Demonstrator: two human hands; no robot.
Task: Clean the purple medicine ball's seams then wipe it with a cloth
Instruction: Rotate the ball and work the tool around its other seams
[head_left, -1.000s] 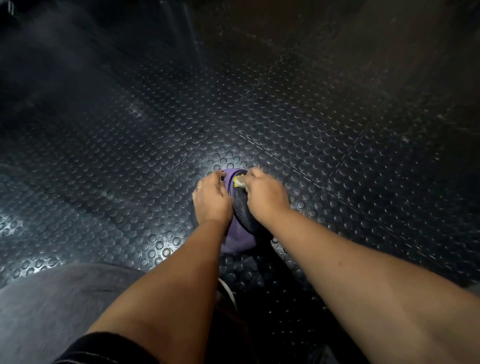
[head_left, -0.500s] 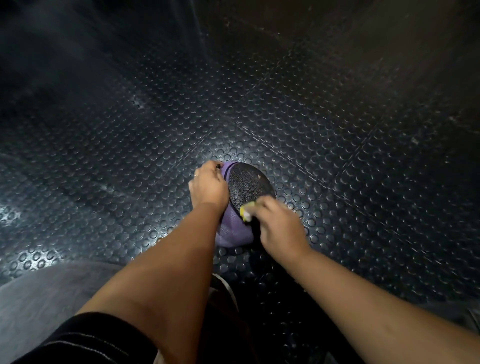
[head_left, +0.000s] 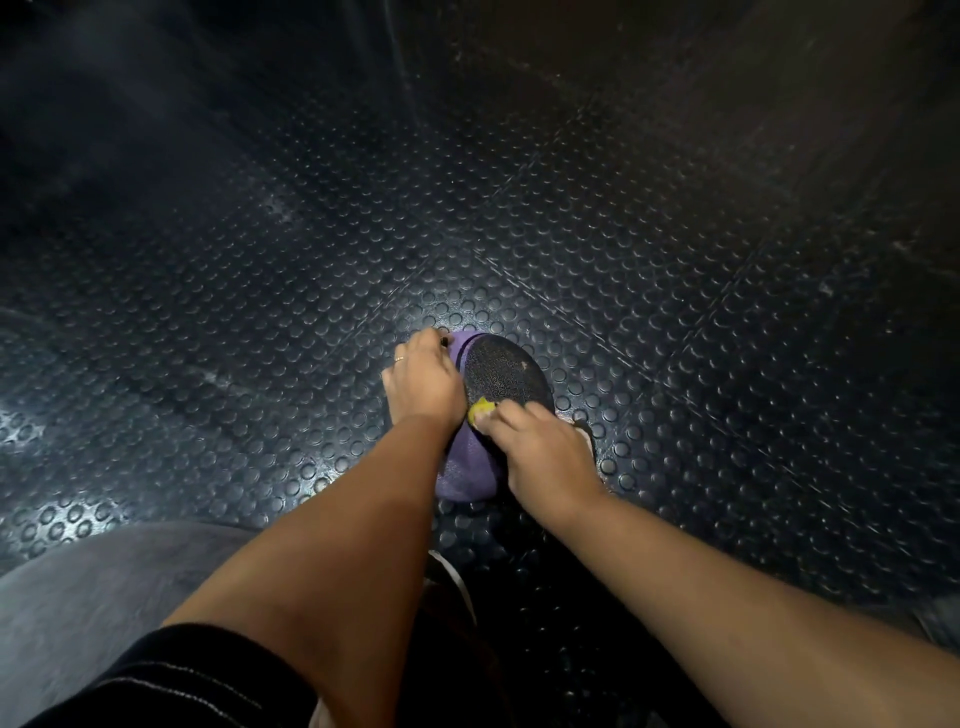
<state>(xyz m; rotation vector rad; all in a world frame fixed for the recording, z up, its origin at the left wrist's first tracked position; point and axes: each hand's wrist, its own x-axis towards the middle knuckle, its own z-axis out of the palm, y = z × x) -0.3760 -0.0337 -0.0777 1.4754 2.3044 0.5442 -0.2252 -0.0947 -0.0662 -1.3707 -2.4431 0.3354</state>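
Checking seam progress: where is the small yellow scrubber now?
Head view, centre: right hand pinches the yellow scrubber against the purple medicine ball, beside the left hand.

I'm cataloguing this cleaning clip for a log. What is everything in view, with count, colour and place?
purple medicine ball: one, purple with a black textured panel, on the floor at centre, between the hands.
yellow cleaning tool: one, yellow, small, at the near edge of the black panel; brush or sponge, cannot tell.
studded floor: one, black, fills the view.
ring: one, gold-coloured, on a left-hand finger.
trouser leg: one, grey, lower left.
sleeve: one, black, bottom left, on the left arm.
left hand: one, grips the ball's left side.
right hand: one, at the ball's near right, pinches the tool.
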